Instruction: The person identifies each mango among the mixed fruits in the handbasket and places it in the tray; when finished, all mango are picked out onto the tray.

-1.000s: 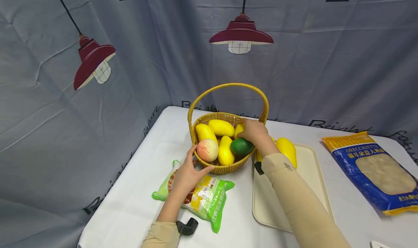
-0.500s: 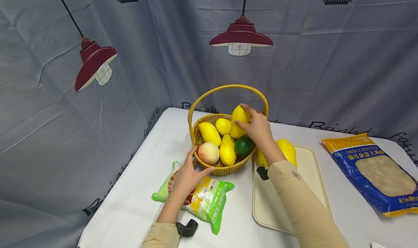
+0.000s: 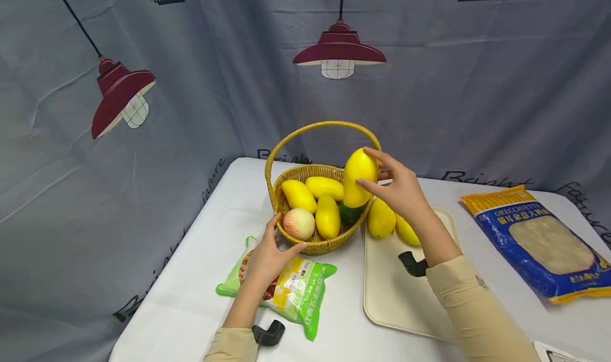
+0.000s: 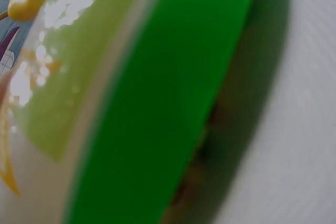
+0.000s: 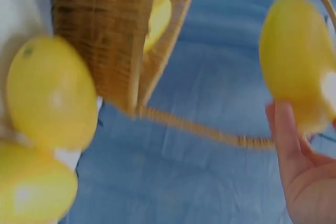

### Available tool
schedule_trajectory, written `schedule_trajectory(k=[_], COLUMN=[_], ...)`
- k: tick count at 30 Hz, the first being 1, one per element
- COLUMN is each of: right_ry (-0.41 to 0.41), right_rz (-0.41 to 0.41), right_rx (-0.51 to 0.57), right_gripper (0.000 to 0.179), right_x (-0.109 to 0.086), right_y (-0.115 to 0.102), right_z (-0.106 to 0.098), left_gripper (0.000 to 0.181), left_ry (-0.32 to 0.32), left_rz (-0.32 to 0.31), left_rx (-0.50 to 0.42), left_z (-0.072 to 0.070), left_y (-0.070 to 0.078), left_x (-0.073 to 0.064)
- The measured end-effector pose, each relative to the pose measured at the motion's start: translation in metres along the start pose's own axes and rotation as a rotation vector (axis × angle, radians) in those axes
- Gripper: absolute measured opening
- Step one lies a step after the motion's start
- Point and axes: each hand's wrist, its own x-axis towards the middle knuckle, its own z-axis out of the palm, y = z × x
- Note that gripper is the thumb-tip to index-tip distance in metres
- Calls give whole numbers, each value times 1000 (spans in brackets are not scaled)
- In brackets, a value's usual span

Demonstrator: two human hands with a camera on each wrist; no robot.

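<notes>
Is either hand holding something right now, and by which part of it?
The right hand pinches a mango, thumb on its near side and a fingertip near its top. The left hand touches the basket rim.

smooth yellow oval mango [image 3: 358, 177], held up approx. vert. at r. side of round golden-brown woven basket [image 3: 321, 249]; latter upright, part-filled, w/ tall arched handle raised.

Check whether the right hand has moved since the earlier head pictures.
Yes: the right hand has moved rightward in the head view, judged against the basket.
</notes>
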Motion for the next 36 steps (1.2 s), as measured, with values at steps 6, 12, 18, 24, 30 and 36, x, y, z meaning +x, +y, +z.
schedule_trajectory(k=[6, 12, 18, 24, 30, 36], right_ry=[-21, -7, -127, -302, -341, -320], right_rz=[72, 163, 279, 388, 422, 457], right_rx=[-23, -90, -136, -145, -150, -152], right_gripper=[66, 72, 78, 84, 85, 87], right_x=[-31, -47, -53, -50, -45, -45], right_y=[22, 68, 124, 163, 179, 180], right_z=[-43, -82, -106, -105, -94, -89], left_gripper=[106, 107, 106, 105, 108, 108], left_ry=[-4, -23, -34, -52, -53, -42], left_rz=[3, -13, 3, 0, -8, 1], left_rx=[-8, -31, -25, -26, -26, -21], left_z=[2, -1, -3, -1, -1, 0], left_y=[1, -2, -2, -1, -1, -1], left_x=[1, 0, 0, 2, 2, 3])
